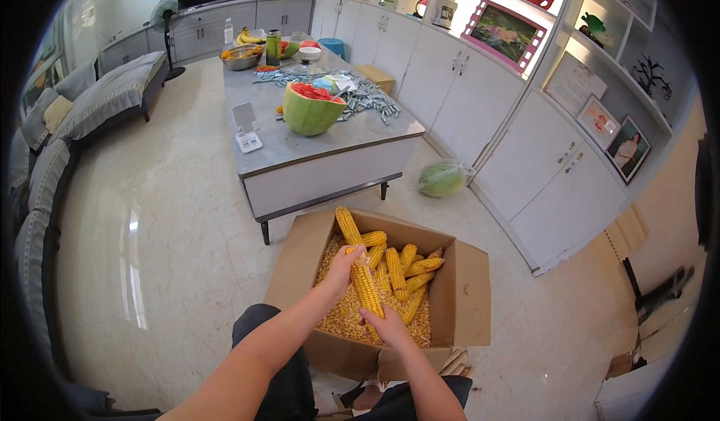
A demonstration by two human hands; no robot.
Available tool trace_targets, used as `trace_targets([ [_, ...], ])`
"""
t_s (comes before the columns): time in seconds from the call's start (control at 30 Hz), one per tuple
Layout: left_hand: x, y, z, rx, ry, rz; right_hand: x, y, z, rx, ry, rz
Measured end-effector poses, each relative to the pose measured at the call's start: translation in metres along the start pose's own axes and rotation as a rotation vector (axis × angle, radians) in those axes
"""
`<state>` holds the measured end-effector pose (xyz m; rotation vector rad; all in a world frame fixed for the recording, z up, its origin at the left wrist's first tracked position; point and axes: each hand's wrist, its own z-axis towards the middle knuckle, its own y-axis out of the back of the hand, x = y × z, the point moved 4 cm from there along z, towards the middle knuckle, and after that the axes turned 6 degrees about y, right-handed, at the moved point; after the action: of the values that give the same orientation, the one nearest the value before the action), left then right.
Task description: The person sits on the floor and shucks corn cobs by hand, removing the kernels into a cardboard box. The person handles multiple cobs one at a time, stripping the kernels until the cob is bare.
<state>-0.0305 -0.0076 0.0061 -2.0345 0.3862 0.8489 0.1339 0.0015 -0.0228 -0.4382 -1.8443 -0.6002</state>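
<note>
Both hands hold one yellow corn cob (pixel 367 287) above an open cardboard box (pixel 471 291). My left hand (pixel 341 269) grips its upper end, where some kernels are gone and paler cob shows. My right hand (pixel 383 324) is closed around the lower end. Loose corn kernels (pixel 343 314) cover the inside of the box. Several whole cobs (pixel 396 272) lie on the kernels at the right and back. Another cob (pixel 349 225) leans up against the back wall of the box, just beyond my left hand.
Beyond the box stands a low grey table (pixel 275 154) with a cut watermelon (pixel 313 110), a metal bowl (pixel 242 60) and many small metal parts (pixel 368 99). A bagged watermelon (pixel 442 178) lies on the floor beside white cabinets (pixel 548 196). A sofa (pixel 42 179) lines the left.
</note>
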Motion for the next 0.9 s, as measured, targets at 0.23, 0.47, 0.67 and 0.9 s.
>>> trace_targets([
  [0.23, 0.002, 0.007, 0.004, -0.034, -0.092, 0.112, 0.024, -0.005, -0.008, 0.03, 0.004, -0.033],
  [0.47, 0.002, 0.0, -0.001, -0.05, 0.014, 0.168, -0.002, 0.0, 0.0, -0.005, -0.016, 0.007],
  [0.67, 0.014, 0.008, 0.008, 0.077, 0.005, 0.164, 0.015, 0.001, -0.004, -0.009, -0.036, 0.068],
  [0.9, 0.015, 0.003, 0.002, -0.089, -0.125, 0.33, 0.006, -0.004, -0.003, -0.079, 0.039, -0.189],
])
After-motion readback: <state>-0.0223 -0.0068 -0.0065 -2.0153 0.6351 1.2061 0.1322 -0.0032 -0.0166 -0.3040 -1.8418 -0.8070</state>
